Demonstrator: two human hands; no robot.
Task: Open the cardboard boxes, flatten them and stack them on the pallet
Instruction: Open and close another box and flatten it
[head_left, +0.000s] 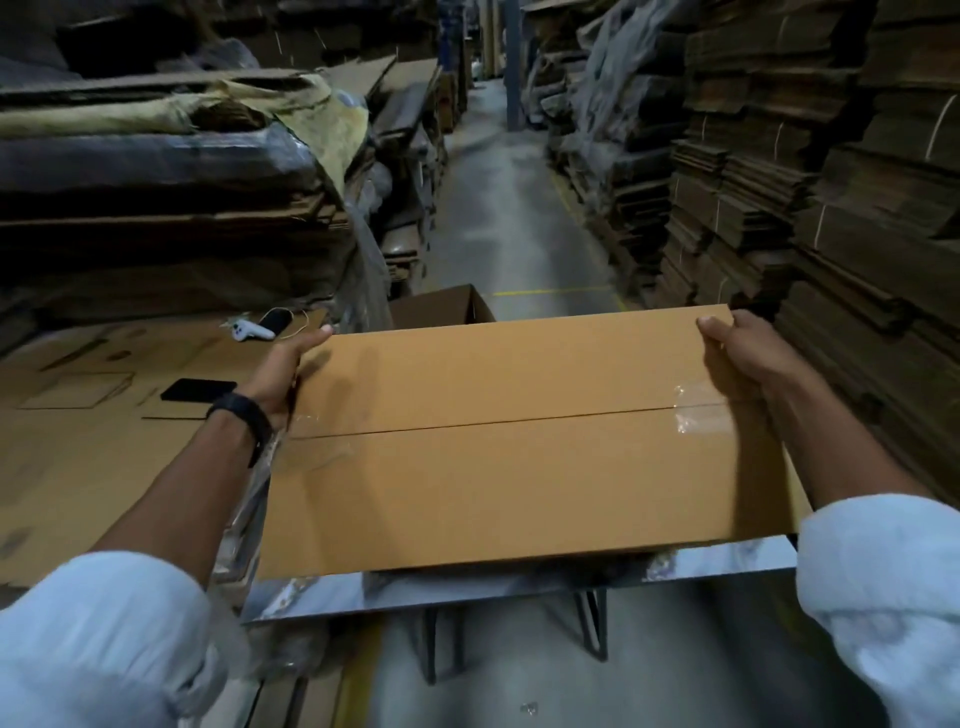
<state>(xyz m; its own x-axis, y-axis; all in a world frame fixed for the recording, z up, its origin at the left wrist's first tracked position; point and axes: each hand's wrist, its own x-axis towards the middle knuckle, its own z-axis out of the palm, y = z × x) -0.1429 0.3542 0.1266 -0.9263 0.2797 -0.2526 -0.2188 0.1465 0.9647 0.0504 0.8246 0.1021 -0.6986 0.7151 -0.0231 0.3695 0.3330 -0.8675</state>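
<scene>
A closed tan cardboard box (519, 441) fills the middle of the head view, its two top flaps meeting in a seam with clear tape at both ends. My left hand (283, 374) grips its far left corner and my right hand (743, 358) grips its far right corner. The box is above a small marble-patterned table (727, 558). To the left lies a low stack of flattened cardboard (93, 457); whether a pallet is beneath it is hidden.
A dark phone (197, 389) and a white device with a cable (252, 330) lie on the flattened stack. An open box (441, 306) stands behind. Tall cardboard piles (831, 182) line both sides of a concrete aisle (509, 208).
</scene>
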